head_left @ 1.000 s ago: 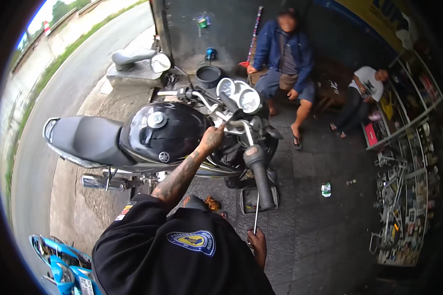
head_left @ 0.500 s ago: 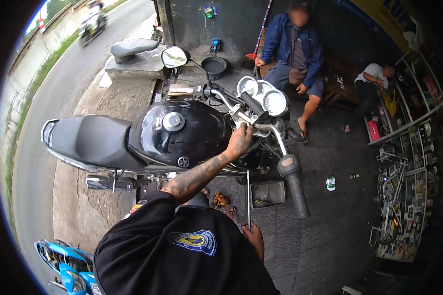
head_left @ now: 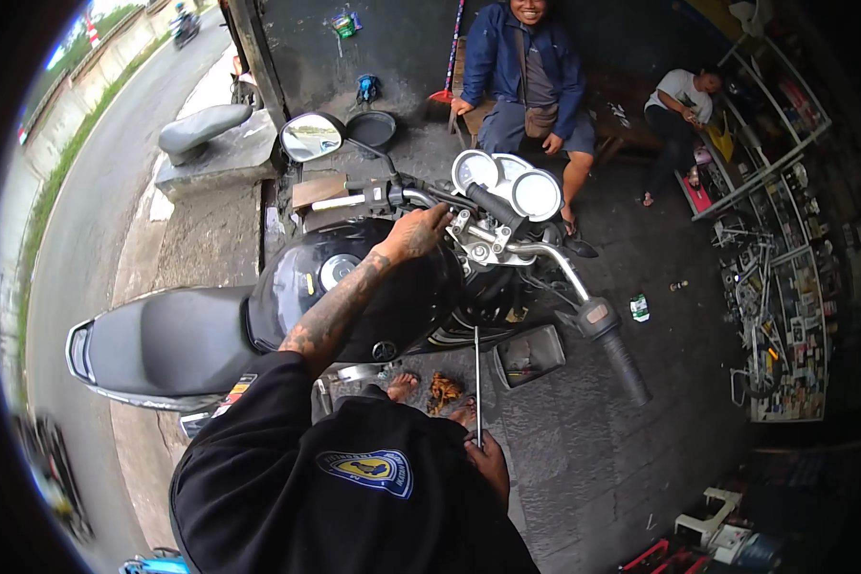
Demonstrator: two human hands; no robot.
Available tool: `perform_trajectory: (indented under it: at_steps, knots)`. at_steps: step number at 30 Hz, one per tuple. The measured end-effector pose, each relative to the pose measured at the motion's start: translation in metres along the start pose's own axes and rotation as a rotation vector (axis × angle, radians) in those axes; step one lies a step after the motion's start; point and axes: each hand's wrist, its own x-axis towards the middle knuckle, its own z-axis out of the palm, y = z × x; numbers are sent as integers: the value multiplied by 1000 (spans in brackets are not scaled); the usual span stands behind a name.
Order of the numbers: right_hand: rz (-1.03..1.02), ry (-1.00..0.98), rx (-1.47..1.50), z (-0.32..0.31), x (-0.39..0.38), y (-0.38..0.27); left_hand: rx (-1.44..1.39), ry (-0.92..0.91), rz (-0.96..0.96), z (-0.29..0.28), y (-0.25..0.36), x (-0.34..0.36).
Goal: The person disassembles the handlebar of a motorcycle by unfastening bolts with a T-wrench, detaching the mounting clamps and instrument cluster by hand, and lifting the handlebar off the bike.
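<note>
A black motorcycle [head_left: 182,335] stands sideways before me. My left hand [head_left: 416,230] reaches over its tank [head_left: 292,297], tattooed forearm bare, fingertips closed near the handlebar clamp [head_left: 480,239] just below the round gauges [head_left: 536,194]. I cannot make out what, if anything, those fingers grip. Low by my body, my right hand [head_left: 488,459] holds a long, thin metal rod [head_left: 478,383] upright in the picture. Beside the rod lies a grey tray [head_left: 526,359] with small items in it; an orange rag [head_left: 443,392] is by my feet.
A seated person in a blue jacket [head_left: 517,67] and another in a white shirt [head_left: 674,96] are beyond the bike. A parts rack [head_left: 775,316] lines the right. A road [head_left: 77,239] runs along the left, a loose seat [head_left: 206,129] on a ledge [head_left: 215,177] beside it.
My left hand has shifted left and up from the clamp. The view has moved, showing more red tools at lower right. A passing scooter has moved farther along the road.
</note>
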Motion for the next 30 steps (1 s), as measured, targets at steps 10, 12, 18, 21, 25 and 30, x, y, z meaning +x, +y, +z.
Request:
perform_trajectory:
  at_steps: [10,12,18,21,25,30]
  knots:
    - [-40,71,11,35,12,16,180,-143,196,-7,-3,23]
    - [-47,70,-17,40,13,9,177,-163,180,-5,-11,26]
    - [-11,84,49,45,16,-2,63,-165,122,1,-4,19]
    - [9,73,66,46,19,-7,55,-167,45,-2,4,18]
    - [2,61,77,45,29,-4,-42,-212,-92,8,17,25]
    - [-63,61,95,46,40,-1,-147,-145,-90,33,13,29]
